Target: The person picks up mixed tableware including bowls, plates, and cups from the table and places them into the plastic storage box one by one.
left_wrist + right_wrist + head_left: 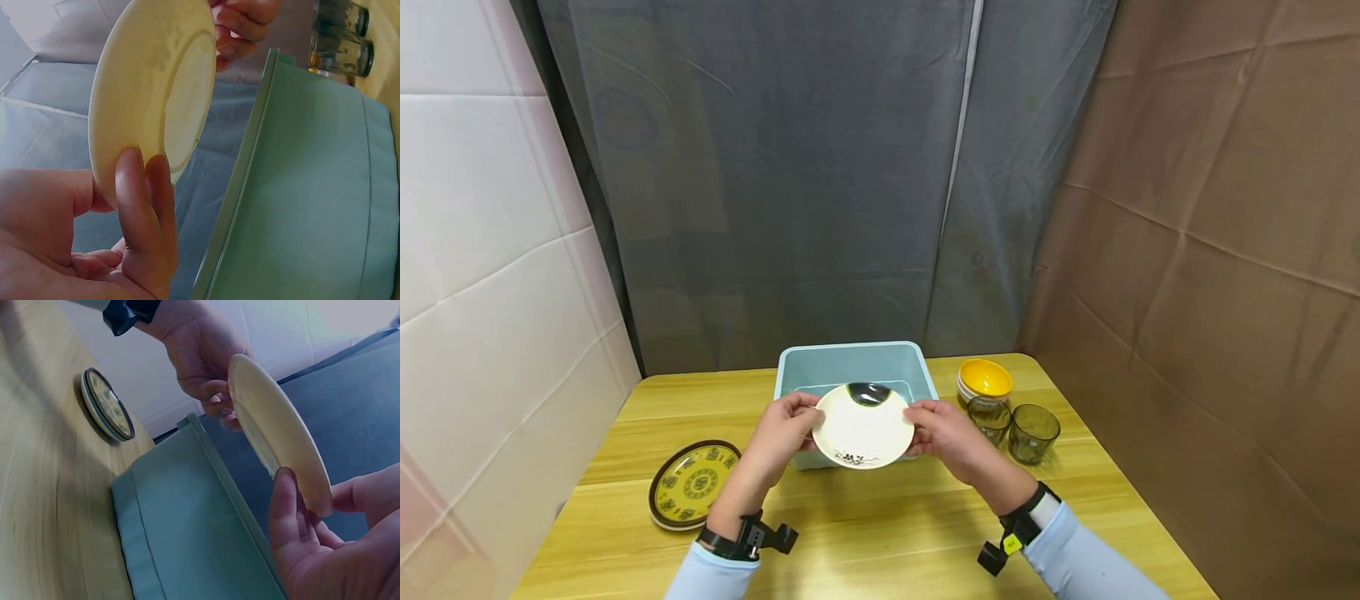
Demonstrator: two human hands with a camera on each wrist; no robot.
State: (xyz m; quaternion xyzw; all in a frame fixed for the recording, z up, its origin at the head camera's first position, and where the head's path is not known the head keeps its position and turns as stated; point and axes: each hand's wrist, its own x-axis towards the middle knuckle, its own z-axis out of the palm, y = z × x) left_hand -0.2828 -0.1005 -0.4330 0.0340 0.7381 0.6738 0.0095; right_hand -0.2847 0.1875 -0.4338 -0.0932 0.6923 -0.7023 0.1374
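Observation:
A white plate (863,429) with a dark patch at its far rim and a small floral print near its front edge is held up between both hands. My left hand (785,437) pinches its left rim, thumb on top and fingers beneath. On the opposite rim my right hand (951,440) pinches it the same way. In the left wrist view the underside of the plate (147,81) shows its raised foot ring. Right behind and below the plate stands a light blue plastic bin (856,357), its inside partly hidden by the plate and hands.
On the left of the wooden table (865,542) lies a stack of plates, the top one a yellow-brown patterned plate (692,485). To the right are stacked bowls with a yellow bowl (986,378) on top, and two dark glass cups, one a right-hand cup (1033,433).

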